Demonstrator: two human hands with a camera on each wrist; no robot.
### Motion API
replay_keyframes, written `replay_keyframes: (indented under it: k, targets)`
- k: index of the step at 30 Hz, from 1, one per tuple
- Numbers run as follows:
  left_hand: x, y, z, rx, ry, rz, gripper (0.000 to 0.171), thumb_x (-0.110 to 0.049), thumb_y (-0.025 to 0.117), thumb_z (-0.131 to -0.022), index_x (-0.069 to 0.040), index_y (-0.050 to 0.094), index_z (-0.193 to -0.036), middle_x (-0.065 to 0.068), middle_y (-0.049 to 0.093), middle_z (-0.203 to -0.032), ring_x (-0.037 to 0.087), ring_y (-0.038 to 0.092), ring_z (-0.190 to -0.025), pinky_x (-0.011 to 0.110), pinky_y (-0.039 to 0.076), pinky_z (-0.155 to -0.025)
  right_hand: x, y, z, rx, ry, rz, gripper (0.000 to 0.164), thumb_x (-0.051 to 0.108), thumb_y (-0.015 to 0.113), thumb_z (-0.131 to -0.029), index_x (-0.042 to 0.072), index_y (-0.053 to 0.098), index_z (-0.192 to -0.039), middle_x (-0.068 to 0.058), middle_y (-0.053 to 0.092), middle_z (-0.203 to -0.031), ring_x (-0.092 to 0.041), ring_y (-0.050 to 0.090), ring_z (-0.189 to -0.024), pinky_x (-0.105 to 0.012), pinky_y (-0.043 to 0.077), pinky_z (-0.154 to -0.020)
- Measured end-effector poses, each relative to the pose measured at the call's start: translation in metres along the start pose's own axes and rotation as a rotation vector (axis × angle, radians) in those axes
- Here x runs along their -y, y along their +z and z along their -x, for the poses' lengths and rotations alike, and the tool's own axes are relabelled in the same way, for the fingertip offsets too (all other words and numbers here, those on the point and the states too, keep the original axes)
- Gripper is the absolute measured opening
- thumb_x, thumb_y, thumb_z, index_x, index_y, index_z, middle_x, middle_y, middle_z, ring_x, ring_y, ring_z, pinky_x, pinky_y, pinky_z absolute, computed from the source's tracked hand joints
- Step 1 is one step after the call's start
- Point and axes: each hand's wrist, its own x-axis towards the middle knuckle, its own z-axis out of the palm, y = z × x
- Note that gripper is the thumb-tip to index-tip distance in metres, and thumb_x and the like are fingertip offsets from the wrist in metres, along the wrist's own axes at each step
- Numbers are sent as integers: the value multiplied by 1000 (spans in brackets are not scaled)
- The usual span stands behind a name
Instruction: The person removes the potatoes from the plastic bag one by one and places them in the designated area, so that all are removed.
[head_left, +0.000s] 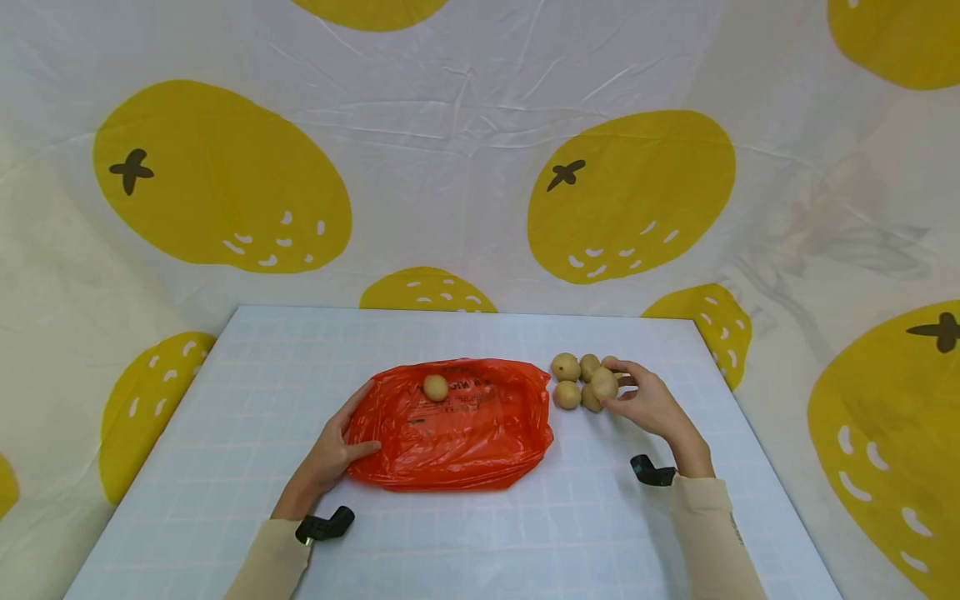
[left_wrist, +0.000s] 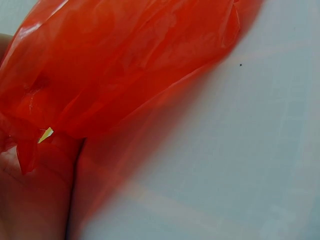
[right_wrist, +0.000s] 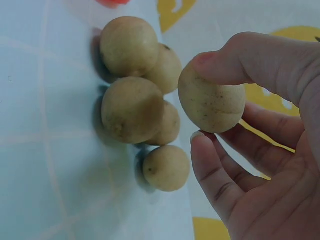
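Observation:
My left hand (head_left: 333,450) holds the left side of a red plastic bag (head_left: 465,442), with the thumb over its edge. In the left wrist view the red film (left_wrist: 120,70) covers part of the palm. One small potato (head_left: 436,387) lies on the bag, near its far side. My right hand (head_left: 648,406) pinches another potato (right_wrist: 212,97) between thumb and fingertips, right of the bag. Beside it, several loose potatoes (right_wrist: 132,110) sit close together on the table; the held one partly hides them in the head view.
A pale checked cloth covers the table (head_left: 480,542). Behind it hangs a white curtain (head_left: 450,208) printed with large yellow fruit. Black devices (head_left: 326,525) are strapped at both wrists.

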Motion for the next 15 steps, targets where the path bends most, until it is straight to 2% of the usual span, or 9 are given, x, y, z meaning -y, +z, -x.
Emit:
replay_keyframes:
  k: [7,15]
  targets:
    - [0,0,0,-7,-2,-5,101,-8,80,-83,-18,21,-166,11,18,-173,40,17,-156,9,40,-103,-5,0,1,8,51,28,69,15,81,-88,-4,49,-146,-25,55,-145,-42,62,-117,-47,59,-91]
    - [0,1,0,-9,-3,-9,102,-8,80,-82,-17,21,-166,11,17,-173,41,17,-157,9,40,-103,-12,-1,3,0,50,19,69,13,80,-87,-4,49,-146,-26,54,-146,-43,60,-120,-52,58,-94]
